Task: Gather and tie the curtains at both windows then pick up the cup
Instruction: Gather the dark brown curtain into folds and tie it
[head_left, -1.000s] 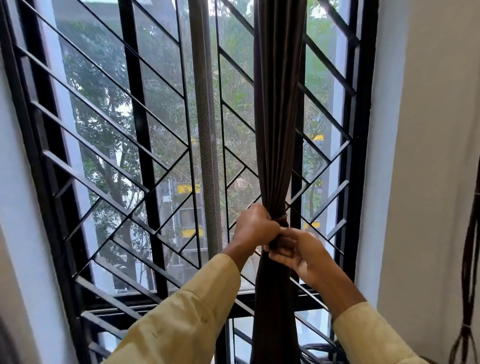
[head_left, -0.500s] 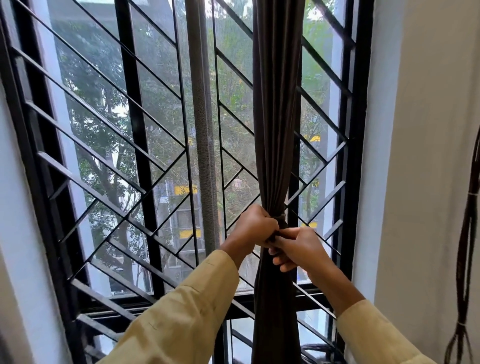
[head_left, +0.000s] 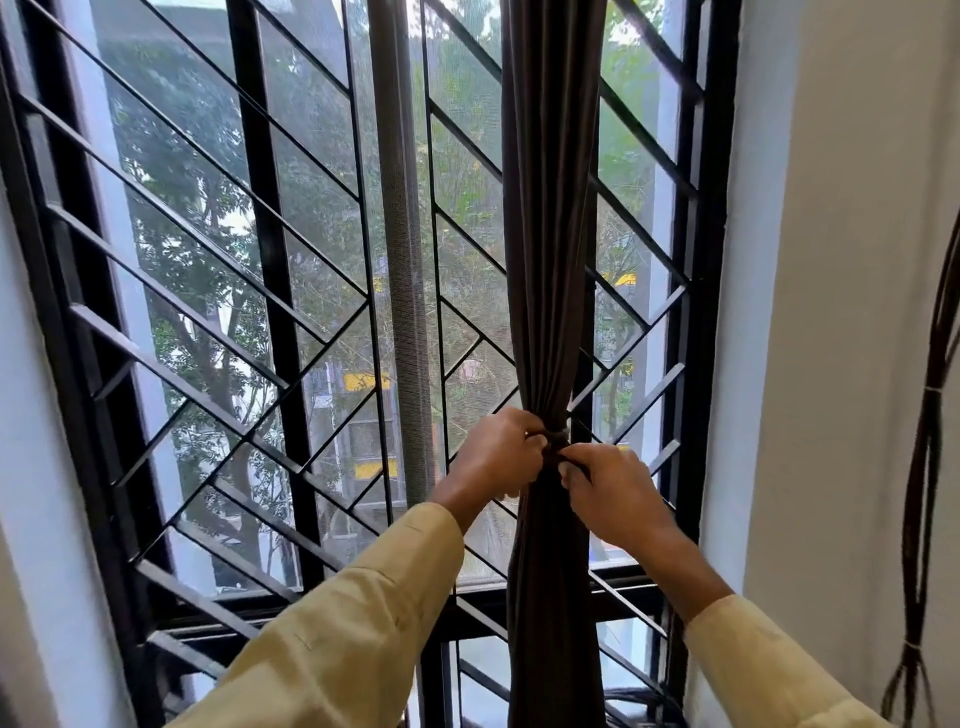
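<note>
Curtain (head_left: 553, 260) gathered, tie (head_left: 557, 435) being knotted, gripped by left hand (head_left: 496, 457) and right hand (head_left: 610, 493); cup unseen, not yet picked.

Bright daylight through the window (head_left: 322, 291), backlit interior, wide-angle bowing at edges.

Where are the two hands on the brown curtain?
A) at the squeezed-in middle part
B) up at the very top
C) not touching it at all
A: the left hand and right hand both pinch the gathered waist of the curtain, where a tie wraps it.
</note>
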